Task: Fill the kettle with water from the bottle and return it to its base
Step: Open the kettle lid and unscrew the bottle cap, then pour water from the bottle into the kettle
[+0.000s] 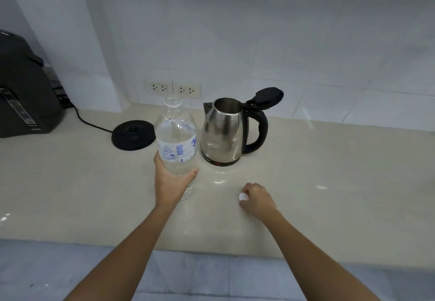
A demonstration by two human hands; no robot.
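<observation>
A person stands at a pale kitchen counter [329, 171], the left hand [169, 180] wrapped around the lower half of a clear plastic bottle [176, 135] that stands upright with its neck uncapped. The right hand [257, 198] rests on the counter nearer the edge, fingers curled around a small white object, probably the bottle cap [243, 196], though it is too small to tell for sure.

Just right of the bottle sits a steel kettle [223, 133], off its base, its black lid [268, 95] flipped open and its handle [259, 131] pointing right. The round black base [133, 134] lies behind and to the left of the bottle, its cord [87, 121] running off toward a dark appliance [23, 93] by the wall.

The step in hand appears to be the pour. The bottle looks close to full, so it will be heavy and soft-walled; a firm grip without squeezing should keep water from spurting out at the neck. The cap is best set down so the right hand can steady the kettle by its handle. The bottle's mouth should come right over the kettle's opening, clear of the raised lid, then tip slowly so the water does not glug and splash onto the counter. Spilled water near the base or the wall sockets [173, 88] would be the main worry.
</observation>
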